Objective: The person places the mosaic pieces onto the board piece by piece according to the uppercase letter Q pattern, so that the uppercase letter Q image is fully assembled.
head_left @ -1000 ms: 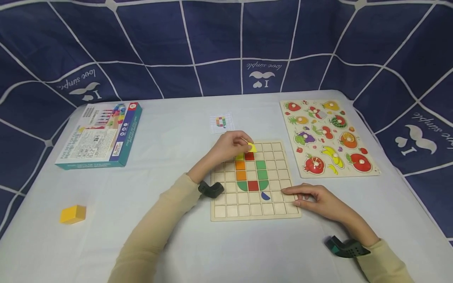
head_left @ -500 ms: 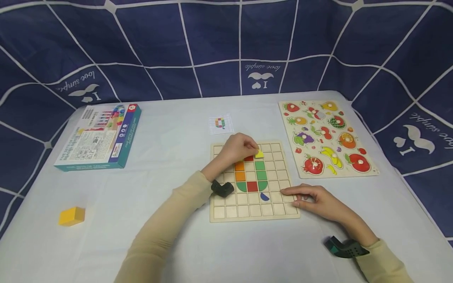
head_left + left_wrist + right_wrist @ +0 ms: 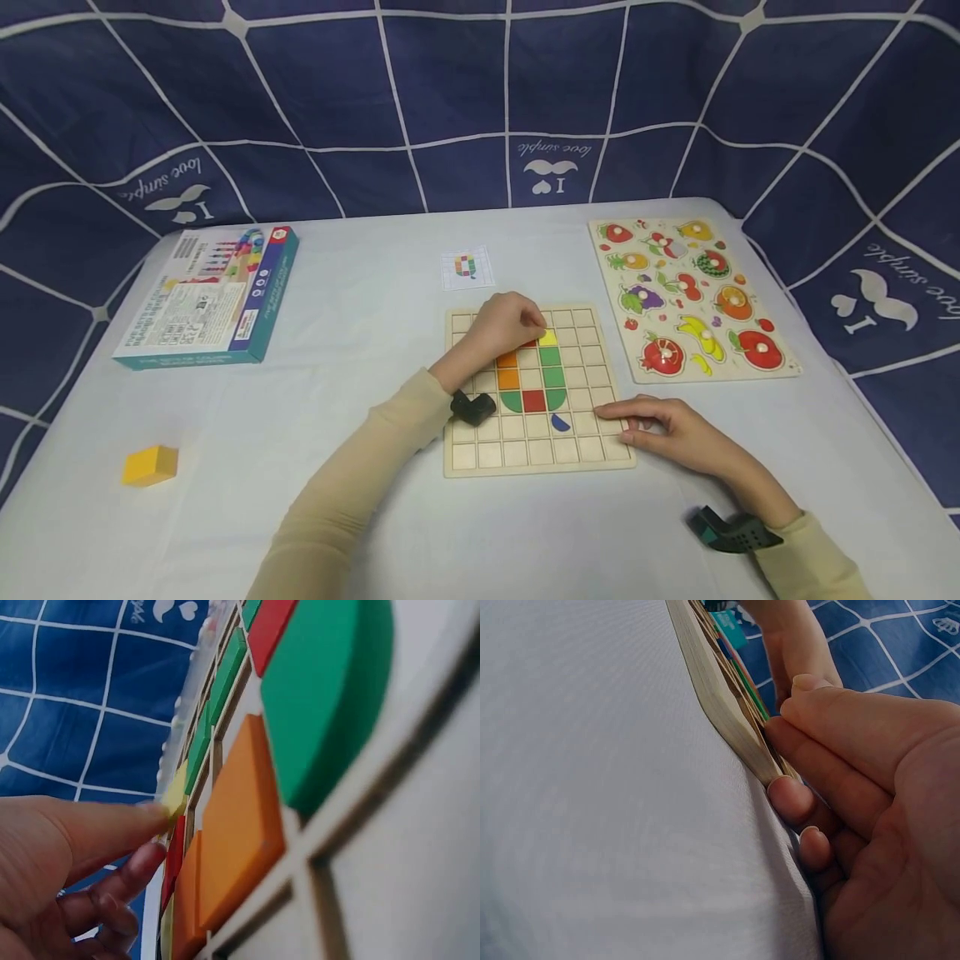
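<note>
A wooden grid board (image 3: pixel 490 455) lies on the white cloth. My left hand (image 3: pixel 508 323) pinches a yellow tile (image 3: pixel 548 338) at its near-left corner; the tile sits in a cell above the green squares (image 3: pixel 553 377). In the left wrist view, the thumb and a finger meet at that yellow tile (image 3: pixel 176 791). Orange squares (image 3: pixel 507 378), a lower red square (image 3: pixel 534 402) and rounded green corner tiles (image 3: pixel 512 401) form the rest of a ring, partly hidden by the left hand. Below it lies a blue tile (image 3: pixel 560 422). My right hand (image 3: pixel 671 425) rests loosely against the board's right edge, fingers touching it.
A small pattern card (image 3: pixel 467 267) lies behind the board. The fruit puzzle board (image 3: pixel 675 304) is at the back right. At left are a flat box (image 3: pixel 206 300) and a yellow block (image 3: pixel 151 466). A dark blue patterned cloth (image 3: pixel 450 83) hangs behind.
My left hand has carried the yellow tile to the right from above the upper red square and lowered it into the cell above the green squares. The right hand has stayed put.
</note>
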